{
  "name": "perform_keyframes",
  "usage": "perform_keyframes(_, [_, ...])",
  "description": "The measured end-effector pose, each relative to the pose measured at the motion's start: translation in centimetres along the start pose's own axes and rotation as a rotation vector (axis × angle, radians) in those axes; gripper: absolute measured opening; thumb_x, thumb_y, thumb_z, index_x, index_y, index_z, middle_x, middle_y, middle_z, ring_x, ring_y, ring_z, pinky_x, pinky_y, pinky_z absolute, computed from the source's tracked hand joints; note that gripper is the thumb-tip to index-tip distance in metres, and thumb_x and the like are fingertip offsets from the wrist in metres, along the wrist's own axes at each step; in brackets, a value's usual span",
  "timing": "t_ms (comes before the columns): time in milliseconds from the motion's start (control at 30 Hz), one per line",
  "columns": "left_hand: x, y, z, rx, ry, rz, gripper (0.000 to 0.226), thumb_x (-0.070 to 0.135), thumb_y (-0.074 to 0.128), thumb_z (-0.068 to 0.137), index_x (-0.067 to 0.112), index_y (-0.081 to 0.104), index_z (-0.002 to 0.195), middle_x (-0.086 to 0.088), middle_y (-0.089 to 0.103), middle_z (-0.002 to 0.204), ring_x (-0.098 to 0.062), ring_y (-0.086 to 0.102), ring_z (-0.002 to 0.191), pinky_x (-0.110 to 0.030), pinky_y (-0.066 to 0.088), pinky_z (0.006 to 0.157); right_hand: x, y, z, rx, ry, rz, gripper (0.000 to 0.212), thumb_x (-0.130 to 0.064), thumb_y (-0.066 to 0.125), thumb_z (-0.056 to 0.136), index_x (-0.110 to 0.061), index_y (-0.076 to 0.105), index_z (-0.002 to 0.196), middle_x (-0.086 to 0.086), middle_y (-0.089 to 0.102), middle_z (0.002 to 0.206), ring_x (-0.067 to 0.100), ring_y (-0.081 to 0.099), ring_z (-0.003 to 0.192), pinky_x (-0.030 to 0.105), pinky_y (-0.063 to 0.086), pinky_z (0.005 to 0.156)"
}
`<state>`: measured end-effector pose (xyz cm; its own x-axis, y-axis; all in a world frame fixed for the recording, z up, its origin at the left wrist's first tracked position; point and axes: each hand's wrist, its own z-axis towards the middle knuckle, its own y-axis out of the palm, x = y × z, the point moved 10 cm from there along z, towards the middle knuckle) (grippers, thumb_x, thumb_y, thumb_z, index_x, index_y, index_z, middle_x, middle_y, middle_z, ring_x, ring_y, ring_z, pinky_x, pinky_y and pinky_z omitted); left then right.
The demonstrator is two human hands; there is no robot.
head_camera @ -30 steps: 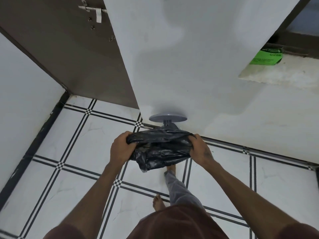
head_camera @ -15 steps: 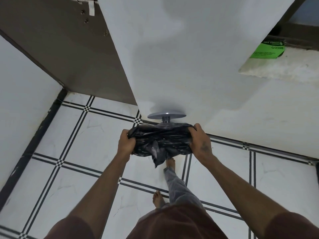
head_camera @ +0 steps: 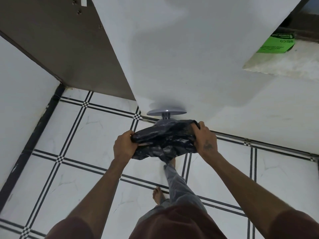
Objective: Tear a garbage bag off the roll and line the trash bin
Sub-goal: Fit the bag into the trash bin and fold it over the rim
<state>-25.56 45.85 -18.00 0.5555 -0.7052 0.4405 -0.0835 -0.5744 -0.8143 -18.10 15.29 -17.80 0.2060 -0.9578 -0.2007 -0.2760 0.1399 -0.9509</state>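
Black garbage bag point(head_camera: 164, 142), crumpled and glossy, hangs stretched between both hands just below the middle of the view, above the tiled floor point(head_camera: 89, 135). The left hand point(head_camera: 123, 146) pinches the bag's edge at 9 o'clock, fingers curled shut around a bunch of plastic. The right hand point(head_camera: 205, 140) grips the opposite edge at 3 o'clock, fingers folded over the top of the film and closed on it. A loose fold of the bag droops toward 6 o'clock, in front of one bare foot point(head_camera: 171, 162). Just beyond the bag, at 12 o'clock from it, stands a grey trash bin point(head_camera: 166, 112), its flat round lid raised on a short stem where the white wall point(head_camera: 189, 57) meets the floor; the bag's upper edge hides most of the body, so I cannot tell whether the plastic touches the rim. A green packet point(head_camera: 274, 44) lies on a ledge far off at 2 o'clock. A brown door point(head_camera: 60, 45) fills the 10 o'clock corner.
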Motion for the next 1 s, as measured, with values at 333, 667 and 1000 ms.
perform_keyframes(333, [-0.1, 3.0, 1.4, -0.086, -0.065, -0.043, 0.028, 0.017, 0.066, 0.081, 0.026, 0.059, 0.107, 0.004, 0.068, 0.093, -0.024, 0.064, 0.085, -0.034, 0.051, 0.075, 0.9, 3.6, 1.5, -0.069, 0.054, 0.094, 0.061, -0.010, 0.065, 0.077, -0.016, 0.042, 0.133, 0.011, 0.046, 0.128, 0.030, 0.059, 0.100, 0.037, 0.052, 0.066])
perform_keyframes(667, [1.0, 7.2, 4.6, -0.175, -0.070, -0.187, 0.017, 0.017, 0.068, 0.082, 0.016, 0.057, 0.095, 0.000, 0.067, 0.087, -0.026, 0.063, 0.083, -0.038, 0.051, 0.075, 1.0, 6.5, 3.3, -0.125, -0.003, 0.249, 0.038, -0.032, 0.054, 0.096, -0.026, 0.057, 0.133, 0.007, 0.051, 0.133, 0.031, 0.061, 0.108, 0.036, 0.052, 0.088])
perform_keyframes(1000, [-3.9, 9.9, 9.3, -0.089, -0.212, -0.017, 0.020, 0.007, 0.056, 0.079, 0.018, 0.057, 0.095, -0.008, 0.066, 0.074, -0.032, 0.062, 0.071, -0.033, 0.047, 0.061, 5.0, 12.6, 8.4, -0.299, 0.201, 0.231, 0.012, -0.016, 0.050, 0.093, -0.012, 0.048, 0.104, 0.004, 0.054, 0.098, 0.029, 0.049, 0.076, 0.032, 0.033, 0.068])
